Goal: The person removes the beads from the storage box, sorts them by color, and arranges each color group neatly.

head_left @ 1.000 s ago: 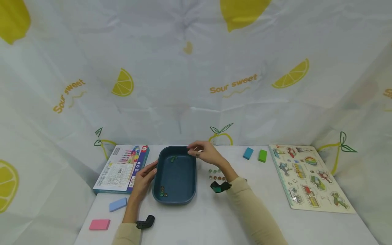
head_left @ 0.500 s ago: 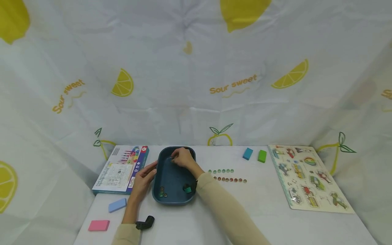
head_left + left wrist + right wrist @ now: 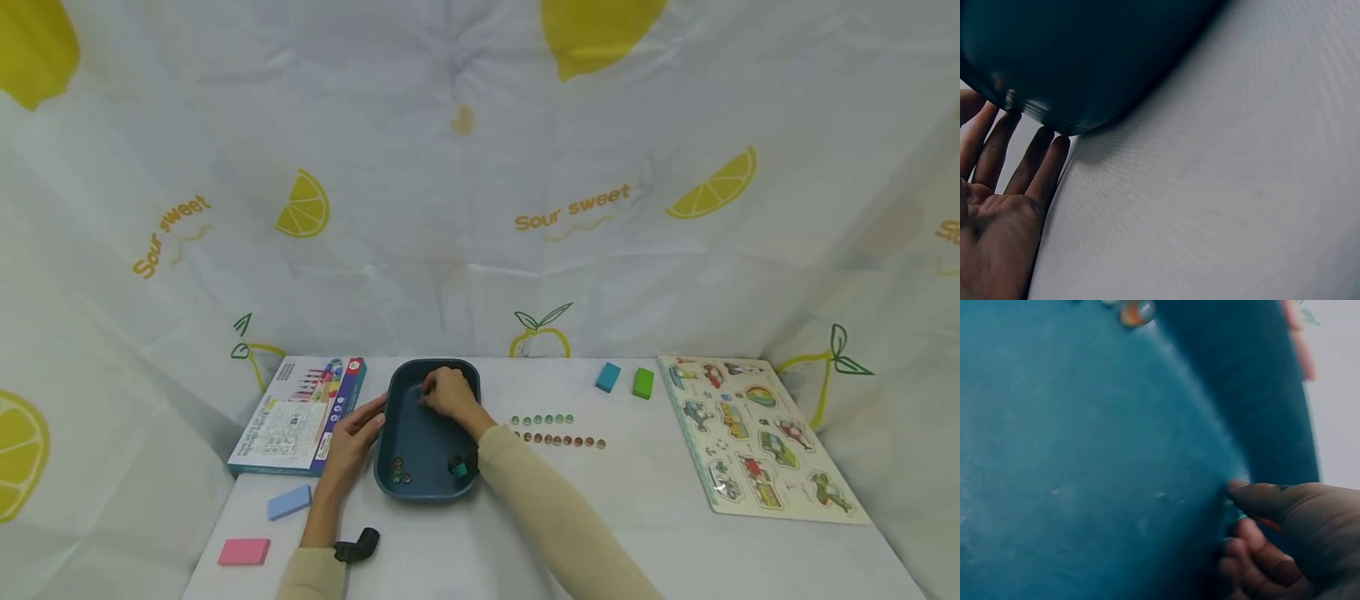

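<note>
A dark blue tray point(image 3: 426, 492) stands on the white table. My left hand point(image 3: 351, 446) rests against its left side. In the left wrist view, the straight fingers point(image 3: 1047, 165) of that hand touch the tray wall. My right hand point(image 3: 452, 394) is inside the tray near its far end. Its thumb and fingers pinch a greenish glass marble point(image 3: 1239, 516), largely hidden by the fingers in the right wrist view. Several marbles point(image 3: 399, 472) lie in the tray's near left corner, an orange and clear marble point(image 3: 1137, 312) among them.
Right of the tray lie a row of green marbles point(image 3: 548, 419) and a row of brown marbles point(image 3: 567, 441). Blue point(image 3: 608, 377), green point(image 3: 642, 382), light blue point(image 3: 288, 502) and pink blocks point(image 3: 243, 552) flank them. A box point(image 3: 288, 417) lies left, a picture puzzle board point(image 3: 757, 437) right.
My right hand has moved from the tray's far right rim down and left into the tray, reaching the marbles there. The wrist now covers the tray's right side. The left hand stays put.
</note>
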The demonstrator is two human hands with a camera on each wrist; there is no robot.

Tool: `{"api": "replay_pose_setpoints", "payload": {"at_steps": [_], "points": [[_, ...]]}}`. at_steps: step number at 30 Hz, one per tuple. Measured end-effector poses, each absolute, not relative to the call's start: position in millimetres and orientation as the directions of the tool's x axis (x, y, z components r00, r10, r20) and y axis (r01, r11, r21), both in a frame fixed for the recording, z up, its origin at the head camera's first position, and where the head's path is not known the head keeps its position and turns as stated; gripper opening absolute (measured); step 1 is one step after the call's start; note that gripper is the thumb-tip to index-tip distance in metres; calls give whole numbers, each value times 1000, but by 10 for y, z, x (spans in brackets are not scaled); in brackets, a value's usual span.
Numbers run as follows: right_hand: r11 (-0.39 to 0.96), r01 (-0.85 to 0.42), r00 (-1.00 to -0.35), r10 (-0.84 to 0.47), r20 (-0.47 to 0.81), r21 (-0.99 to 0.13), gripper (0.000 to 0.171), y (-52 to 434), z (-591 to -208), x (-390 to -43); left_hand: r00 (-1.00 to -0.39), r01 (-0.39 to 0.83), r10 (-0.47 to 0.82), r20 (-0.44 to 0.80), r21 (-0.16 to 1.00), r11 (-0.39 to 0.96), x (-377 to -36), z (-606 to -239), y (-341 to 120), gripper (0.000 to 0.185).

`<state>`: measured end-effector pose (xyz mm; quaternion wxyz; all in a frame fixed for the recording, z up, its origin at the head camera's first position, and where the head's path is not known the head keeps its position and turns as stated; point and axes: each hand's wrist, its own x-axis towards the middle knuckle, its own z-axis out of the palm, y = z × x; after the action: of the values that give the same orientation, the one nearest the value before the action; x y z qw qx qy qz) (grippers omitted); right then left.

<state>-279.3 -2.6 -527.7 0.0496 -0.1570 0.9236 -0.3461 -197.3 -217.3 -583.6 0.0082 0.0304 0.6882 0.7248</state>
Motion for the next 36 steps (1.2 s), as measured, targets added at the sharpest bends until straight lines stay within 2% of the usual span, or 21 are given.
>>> {"api": "replay_pose_setpoints", "payload": {"at_steps": [7,11,15,26,30,36], "points": [[585,-338,-907,-411,90,-737,18,252,-4941,-2818,-999,22,48,25,998,-61,-1975,-5839,-2170,50],[509,-333,-901,-419,110,-794,22,668,-4731,-2792,-999,10,46,13,998,-62,-1978,-5843,-2164,50],[520,-319,-911,-398,106,-792,25,1200,-4665,-2712,-999,-1,39,2,997,-74,-1976,-5849,-2169,50],[698,-208,-949,-313,-30,-685,18,2559,-5139,-2395,-999,-6,40,-3,997,-72,-1961,-5838,-2174,50],[727,-190,-948,-310,-68,-660,14,2765,-5281,-2312,-999,-4,40,-1,998,-59,-1968,-5834,-2174,50],[729,-184,-946,-315,-84,-659,14,2824,-5380,-2260,-999,-4,39,-2,999,-47,-1981,-5823,-2160,50]]}}
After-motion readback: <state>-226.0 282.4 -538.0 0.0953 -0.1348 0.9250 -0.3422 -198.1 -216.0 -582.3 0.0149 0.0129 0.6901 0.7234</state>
